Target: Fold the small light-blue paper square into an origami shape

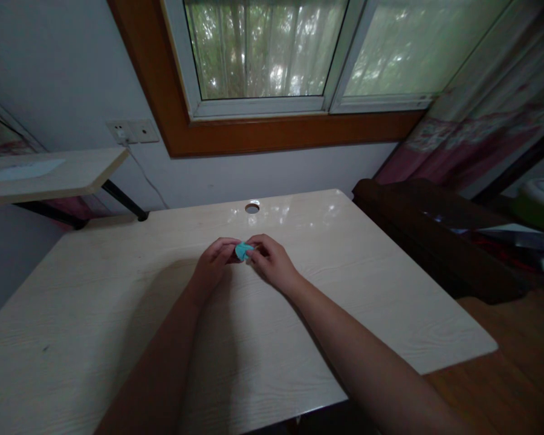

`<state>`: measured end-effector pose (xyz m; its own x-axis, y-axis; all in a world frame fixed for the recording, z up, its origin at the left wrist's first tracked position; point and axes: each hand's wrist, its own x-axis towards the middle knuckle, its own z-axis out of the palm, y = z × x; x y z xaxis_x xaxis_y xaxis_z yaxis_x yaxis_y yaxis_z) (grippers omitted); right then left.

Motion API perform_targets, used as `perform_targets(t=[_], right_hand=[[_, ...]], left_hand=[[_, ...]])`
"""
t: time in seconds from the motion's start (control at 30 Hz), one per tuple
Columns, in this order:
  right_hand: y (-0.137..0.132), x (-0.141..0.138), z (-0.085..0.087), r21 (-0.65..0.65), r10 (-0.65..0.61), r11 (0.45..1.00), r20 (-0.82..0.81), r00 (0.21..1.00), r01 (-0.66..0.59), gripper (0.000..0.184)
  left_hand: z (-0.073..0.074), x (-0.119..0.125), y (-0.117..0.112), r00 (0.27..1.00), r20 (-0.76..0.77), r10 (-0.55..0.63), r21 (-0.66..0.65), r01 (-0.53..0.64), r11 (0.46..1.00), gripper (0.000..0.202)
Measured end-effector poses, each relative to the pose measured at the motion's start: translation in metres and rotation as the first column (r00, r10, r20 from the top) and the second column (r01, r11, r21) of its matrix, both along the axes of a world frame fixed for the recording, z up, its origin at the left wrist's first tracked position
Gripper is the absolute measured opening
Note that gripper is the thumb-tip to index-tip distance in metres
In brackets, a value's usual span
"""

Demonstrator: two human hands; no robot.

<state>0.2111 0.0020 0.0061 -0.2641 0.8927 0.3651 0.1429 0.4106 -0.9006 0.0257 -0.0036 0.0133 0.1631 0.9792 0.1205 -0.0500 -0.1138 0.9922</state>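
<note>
Between my two hands is a small turquoise piece (243, 251), which looks soft and folded or crumpled; its exact kind is too small to make out. My left hand (216, 260) grips its left side with fingers closed. From the other side my right hand (272, 257) pinches the right edge between thumb and fingers. Both hands are over the middle of a pale wood-grain table (163, 338), and shadows of the arms fall to the left.
A round cable hole (252, 208) is near the table's back edge. At the left stands a raised shelf (54, 175) on black legs, holding a paper sheet. A wall socket (133, 131) has a cord plugged in. Dark wooden furniture (435, 241) flanks the right side, below a curtain (457, 145).
</note>
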Motion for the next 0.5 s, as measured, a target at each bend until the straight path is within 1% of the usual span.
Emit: perform_targets(t=[0.07,0.13,0.23,0.3,0.4,0.5], right_hand=[[0.0021,0.0003,-0.0014,-0.061,0.002,0.998,-0.078,0.997,-0.007,0.016],[0.0043,0.0004,-0.0035,-0.120,-0.001,0.993,-0.158,0.987,-0.019,0.018],[0.0064,-0.0005,-0.0058,-0.195,-0.002,0.980,-0.265,0.964,-0.052,0.020],[0.0069,-0.0020,-0.0062,-0.235,0.013,0.967,-0.341,0.940,-0.098,0.023],[0.0068,-0.0045,-0.0059,-0.256,0.026,0.955,-0.429,0.903,-0.149,0.027],[0.0058,-0.0053,-0.0042,-0.257,0.015,0.957,-0.424,0.905,-0.137,0.026]], left_hand=[[0.0010,0.0006,-0.0012,0.998,0.058,-0.014,-0.022,0.015,1.000,0.031],[0.0008,0.0011,-0.0011,0.997,0.069,-0.026,-0.024,0.028,0.999,0.031],[0.0004,0.0016,0.0006,0.999,0.021,-0.024,-0.012,0.025,1.000,0.029],[0.0006,0.0015,0.0017,1.000,-0.013,-0.007,-0.009,0.007,1.000,0.027],[0.0006,0.0012,0.0027,0.999,-0.045,0.007,-0.023,-0.008,1.000,0.028],[-0.0006,0.0007,0.0035,0.999,-0.045,0.021,-0.043,-0.023,0.999,0.030]])
